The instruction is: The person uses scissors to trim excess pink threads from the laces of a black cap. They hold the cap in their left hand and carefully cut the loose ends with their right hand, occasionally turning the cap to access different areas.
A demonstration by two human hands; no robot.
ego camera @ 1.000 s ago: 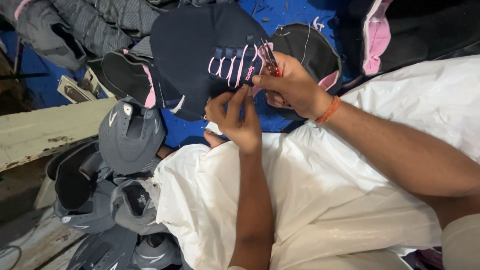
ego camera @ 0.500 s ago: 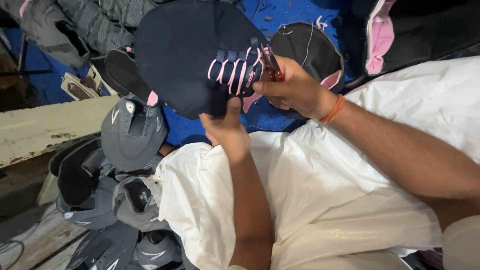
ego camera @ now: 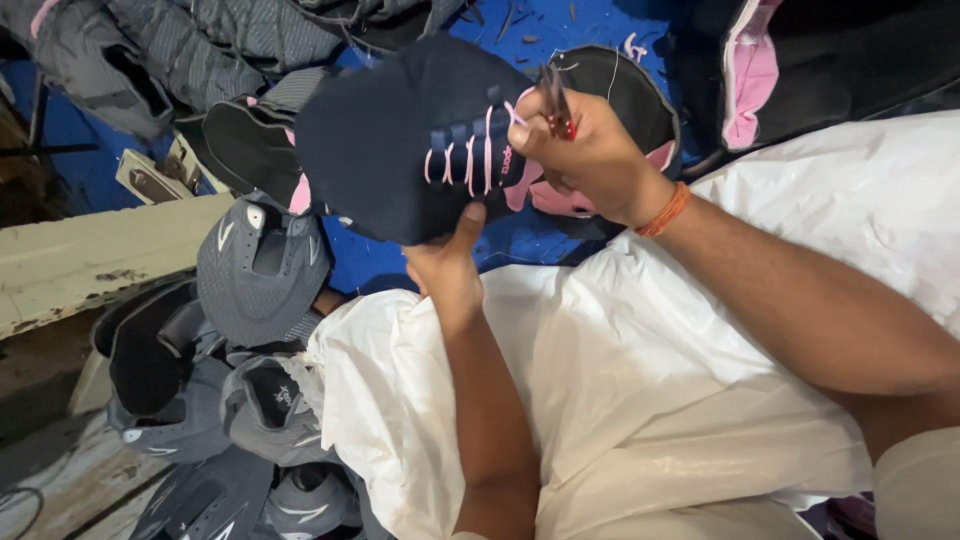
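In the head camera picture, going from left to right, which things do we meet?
Pale wooden plank → grey shoe upper → left hand → right hand with small cutter → pink-lined piece.

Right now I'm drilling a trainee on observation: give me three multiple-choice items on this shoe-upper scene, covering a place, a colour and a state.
1. Where are the grey uppers piled?
A. On the white sheet
B. Left of the white sheet
C. In the right hand

2. What colour are the laces on the held upper?
A. Pink
B. Yellow
C. Green

3. What is the left hand doing?
A. Resting flat on the sheet
B. Gripping the dark upper
C. Holding scissors

B: the grey uppers lie left of the white sheet.
A: the dark upper has pink laces.
B: the left hand grips its lower edge.
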